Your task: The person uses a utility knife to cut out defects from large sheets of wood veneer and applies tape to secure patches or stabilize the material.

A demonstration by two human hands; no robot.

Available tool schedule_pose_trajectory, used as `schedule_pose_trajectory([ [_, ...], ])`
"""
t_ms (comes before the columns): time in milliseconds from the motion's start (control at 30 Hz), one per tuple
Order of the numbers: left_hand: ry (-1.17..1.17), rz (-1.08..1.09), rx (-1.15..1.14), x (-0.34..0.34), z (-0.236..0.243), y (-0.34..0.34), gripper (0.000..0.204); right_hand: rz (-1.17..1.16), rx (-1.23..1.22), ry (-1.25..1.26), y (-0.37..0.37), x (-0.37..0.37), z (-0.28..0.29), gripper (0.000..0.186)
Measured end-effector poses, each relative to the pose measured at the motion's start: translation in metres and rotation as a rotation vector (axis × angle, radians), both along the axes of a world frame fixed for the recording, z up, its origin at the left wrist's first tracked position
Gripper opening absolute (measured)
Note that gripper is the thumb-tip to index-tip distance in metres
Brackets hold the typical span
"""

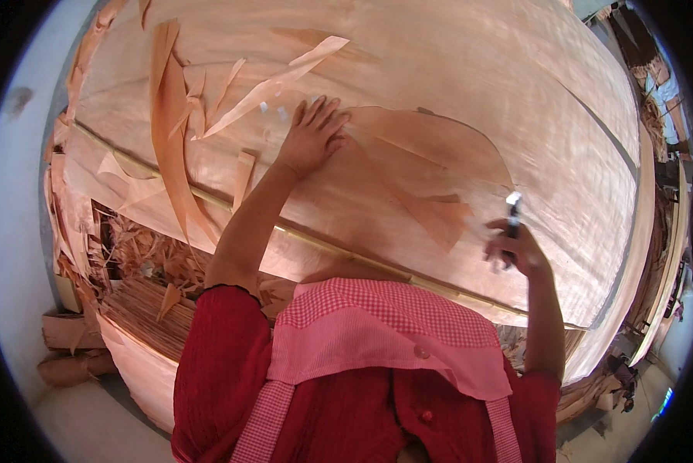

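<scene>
A broad sheet of pale wood veneer (439, 69) is spread before me. My left hand (311, 139) lies on it with the fingers outstretched, near the left end of a darker veneer piece (431, 143) with a curved far edge. My right hand (516, 247) is closed around a slim black-handled tool (513, 220) with a bright tip, just right of that piece. Motion blurs the tool, so its exact kind is unclear. A triangular veneer scrap (439, 220) lies left of my right hand. Small white bits (264, 106) show beside my left hand.
Long curled veneer strips (169, 116) lie at the left. A thin yellowish pole (338, 251) runs across the sheet's near side. Below it are a stack of veneer (149, 316) and crumpled scraps (149, 251). A whitish wall (33, 170) stands at the far left.
</scene>
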State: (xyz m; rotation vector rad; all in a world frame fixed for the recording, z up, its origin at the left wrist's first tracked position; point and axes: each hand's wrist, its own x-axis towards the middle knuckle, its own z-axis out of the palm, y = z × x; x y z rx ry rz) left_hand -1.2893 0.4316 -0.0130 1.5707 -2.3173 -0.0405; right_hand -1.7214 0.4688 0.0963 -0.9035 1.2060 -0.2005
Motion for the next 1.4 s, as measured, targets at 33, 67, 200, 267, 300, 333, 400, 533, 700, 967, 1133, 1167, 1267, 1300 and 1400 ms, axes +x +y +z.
schedule_pose_trajectory([
  [33,0.009,0.001,0.004,0.000,-0.001,-0.001,0.051,0.078,0.034,-0.056,-0.007,0.026,-0.006,0.033],
  [67,0.021,0.003,0.008,-0.001,-0.002,-0.001,0.051,0.035,0.040,-0.140,-0.010,0.054,-0.012,0.024],
  [200,0.011,0.021,0.028,-0.001,0.000,-0.002,0.052,-0.097,0.118,-0.412,-0.033,0.138,-0.030,0.019],
  [267,0.011,0.018,0.030,-0.001,-0.003,-0.002,0.053,-0.143,0.106,-0.432,-0.042,0.174,-0.023,0.019],
  [300,0.011,0.015,0.031,0.000,-0.003,-0.002,0.053,-0.167,0.100,-0.442,-0.046,0.184,-0.021,0.020],
  [333,0.033,0.013,0.024,0.000,-0.004,-0.002,0.053,-0.157,0.090,-0.461,-0.051,0.188,-0.027,0.021],
  [400,0.083,0.014,0.010,0.001,-0.003,-0.001,0.053,-0.131,0.071,-0.495,-0.058,0.195,-0.039,0.023],
  [533,0.305,0.089,0.037,0.003,0.014,0.007,0.043,-0.187,0.033,-0.484,-0.052,0.195,-0.034,0.022],
  [700,1.474,0.164,1.122,-0.036,0.076,0.044,0.026,-0.220,0.039,-0.571,-0.022,0.203,-0.010,0.017],
  [967,1.976,0.252,0.715,-0.049,0.088,0.066,0.006,-0.213,0.054,-0.479,-0.001,0.206,-0.002,0.018],
  [1133,1.813,0.242,0.374,-0.041,0.108,0.066,0.006,-0.237,0.019,-0.393,0.007,0.199,-0.002,0.019],
  [1167,1.828,0.273,0.319,-0.040,0.110,0.067,0.007,-0.279,0.047,-0.401,0.008,0.199,0.001,0.020],
  [1267,1.808,0.251,0.255,-0.033,0.113,0.073,0.008,-0.385,0.264,-0.468,0.010,0.191,0.005,0.022],
  [1300,1.792,0.225,0.251,-0.031,0.114,0.075,0.008,-0.361,0.224,-0.450,0.012,0.190,0.006,0.022],
  [1400,1.820,0.204,0.123,-0.032,0.118,0.083,0.009,-0.264,0.132,-0.320,0.021,0.187,0.011,0.022],
])
